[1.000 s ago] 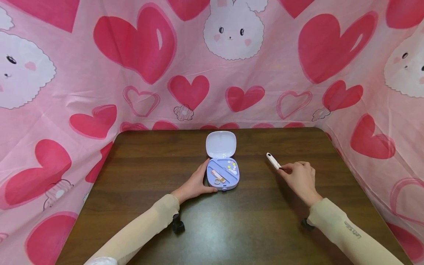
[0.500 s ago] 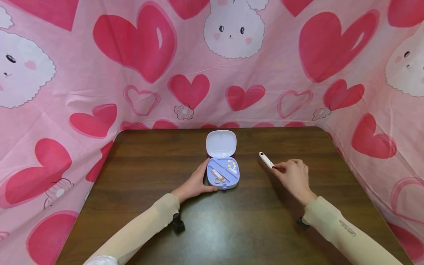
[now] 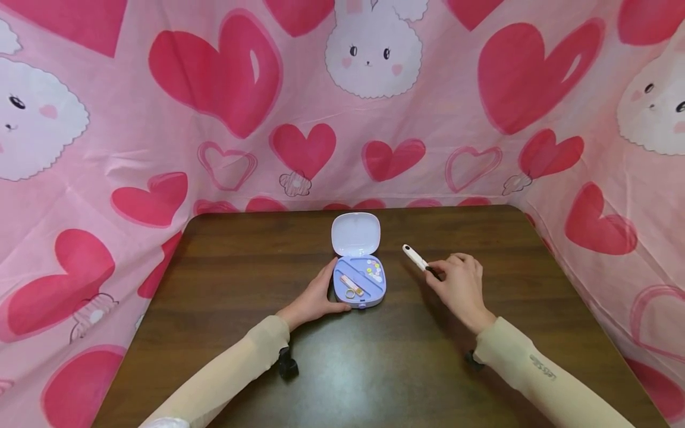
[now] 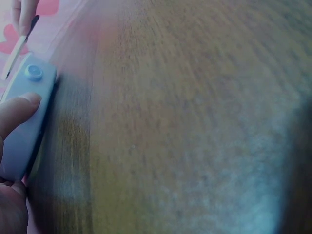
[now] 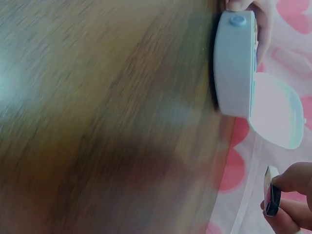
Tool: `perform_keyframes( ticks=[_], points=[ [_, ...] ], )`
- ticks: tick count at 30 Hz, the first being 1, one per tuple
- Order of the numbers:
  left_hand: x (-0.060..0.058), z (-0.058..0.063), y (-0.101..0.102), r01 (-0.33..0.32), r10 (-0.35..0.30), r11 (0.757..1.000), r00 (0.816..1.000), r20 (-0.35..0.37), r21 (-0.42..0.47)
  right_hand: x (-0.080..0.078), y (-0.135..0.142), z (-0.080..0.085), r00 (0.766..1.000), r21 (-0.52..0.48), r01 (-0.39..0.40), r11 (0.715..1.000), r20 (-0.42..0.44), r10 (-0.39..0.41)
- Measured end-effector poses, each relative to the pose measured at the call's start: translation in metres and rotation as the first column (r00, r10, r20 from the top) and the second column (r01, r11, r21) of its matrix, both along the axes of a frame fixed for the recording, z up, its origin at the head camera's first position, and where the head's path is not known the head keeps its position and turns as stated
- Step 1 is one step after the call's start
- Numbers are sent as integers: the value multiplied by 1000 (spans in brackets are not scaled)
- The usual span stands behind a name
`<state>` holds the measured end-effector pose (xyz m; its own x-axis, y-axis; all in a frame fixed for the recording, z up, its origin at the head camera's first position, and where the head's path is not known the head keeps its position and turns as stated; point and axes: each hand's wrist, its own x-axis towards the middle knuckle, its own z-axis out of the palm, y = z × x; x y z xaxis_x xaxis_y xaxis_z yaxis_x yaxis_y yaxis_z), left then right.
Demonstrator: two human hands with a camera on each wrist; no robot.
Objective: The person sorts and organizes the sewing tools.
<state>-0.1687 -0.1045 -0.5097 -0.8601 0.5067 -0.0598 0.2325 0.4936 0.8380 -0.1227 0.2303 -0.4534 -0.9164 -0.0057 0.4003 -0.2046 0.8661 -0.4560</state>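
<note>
On the table sits a lilac sewing box [image 3: 374, 301], its white lid [image 3: 355, 233] raised at the back. My left hand [image 3: 314, 300] grips its left side, the thumb [image 4: 20, 109] on the front face near the round clasp [image 4: 33, 72]. Inside, small buttons [image 3: 374, 269] fill the right compartment; a ring [image 3: 350, 293] and a small pinkish strip [image 3: 350, 284] with a gold end lie in the left one. Right of the box, my right hand [image 3: 461, 288] pinches a slim white tool [image 3: 414, 257] by its black end, a dark hole at its far tip. It is held above the tabletop.
The brown wooden table [image 3: 241, 255] reaches back to a pink curtain [image 3: 342, 178] printed with hearts and rabbits, which also hangs along both sides. Dark wrist cameras [image 3: 288, 364] are strapped under the sleeves.
My right hand has moved left with the white tool, bringing it closer to the box. My left hand keeps its grip on the box, which stays in place.
</note>
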Motion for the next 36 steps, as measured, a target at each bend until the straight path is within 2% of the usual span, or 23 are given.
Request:
perform_keyframes(
  ticks=[24, 32, 36],
  points=[
    [1, 1, 0, 1, -1, 1000, 1000, -3, 3, -4, -40, -7, 995, -11, -83, 996, -60, 82],
    [1, 1, 0, 2, -2, 1000, 1000, -6, -2, -4, -54, -5, 995, -5, -100, 995, -16, 100],
    [0, 0, 0, 10, -10, 1000, 999, -32, -10, -3, -59, -4, 992, -7, -123, 992, -10, 123]
  ],
)
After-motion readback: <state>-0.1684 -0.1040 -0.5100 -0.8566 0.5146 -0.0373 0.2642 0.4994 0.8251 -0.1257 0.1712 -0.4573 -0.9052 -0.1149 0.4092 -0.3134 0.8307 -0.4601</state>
